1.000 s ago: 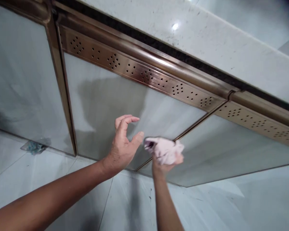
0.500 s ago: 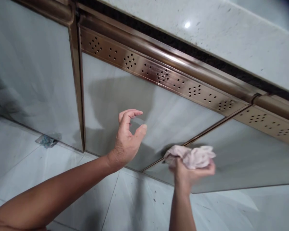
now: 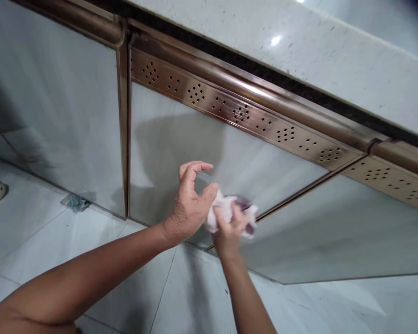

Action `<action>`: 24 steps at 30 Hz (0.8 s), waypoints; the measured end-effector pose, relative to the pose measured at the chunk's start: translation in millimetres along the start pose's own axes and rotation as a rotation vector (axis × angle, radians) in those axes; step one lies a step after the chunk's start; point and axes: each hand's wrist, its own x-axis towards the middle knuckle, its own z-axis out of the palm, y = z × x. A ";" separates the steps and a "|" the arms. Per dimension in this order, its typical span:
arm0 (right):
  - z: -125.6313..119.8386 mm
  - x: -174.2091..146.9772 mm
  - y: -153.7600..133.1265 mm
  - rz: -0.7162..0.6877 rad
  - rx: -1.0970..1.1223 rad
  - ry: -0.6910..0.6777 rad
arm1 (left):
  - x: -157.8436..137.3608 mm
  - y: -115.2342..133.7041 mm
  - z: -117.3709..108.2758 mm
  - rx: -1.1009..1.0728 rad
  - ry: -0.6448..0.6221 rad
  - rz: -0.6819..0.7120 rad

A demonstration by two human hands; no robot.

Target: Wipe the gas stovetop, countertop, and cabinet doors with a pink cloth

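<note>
A person's two bare arms reach toward a glossy pale grey cabinet door panel [image 3: 181,153] framed in coppery brown metal, seen from above at a slant. The right hand [image 3: 230,229] has its grip closed around a crumpled pale pink cloth [image 3: 230,208], bunched into a wad and pressed against the lower part of that panel, close to the thin metal seam [image 3: 299,190] where the next door begins. The left hand [image 3: 191,204] sits just beside the cloth on its left, fingers curled and thumb raised in a loose, half-open grip that holds nothing (its thumb tip touches or nearly touches the cloth; which one is unclear). Above the panel runs a coppery metal strip with clusters of small round holes [image 3: 237,111], and above that a speckled white stone bench edge [image 3: 299,51]. Below the panel lies a pale tiled floor [image 3: 55,232], with a small square floor drain [image 3: 75,202] well to the left of the hands.
</note>
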 end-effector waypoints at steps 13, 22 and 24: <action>19.0 -29.5 3.0 0.039 0.184 -0.074 | -7.1 -42.8 -6.2 0.043 -0.316 -0.471; -14.1 -4.4 -24.0 -0.001 0.108 0.315 | -22.9 -27.7 -0.2 -0.327 -0.489 -0.683; -6.1 -9.5 -22.5 0.007 0.093 0.319 | -27.4 -16.7 1.4 -0.509 -0.522 -0.772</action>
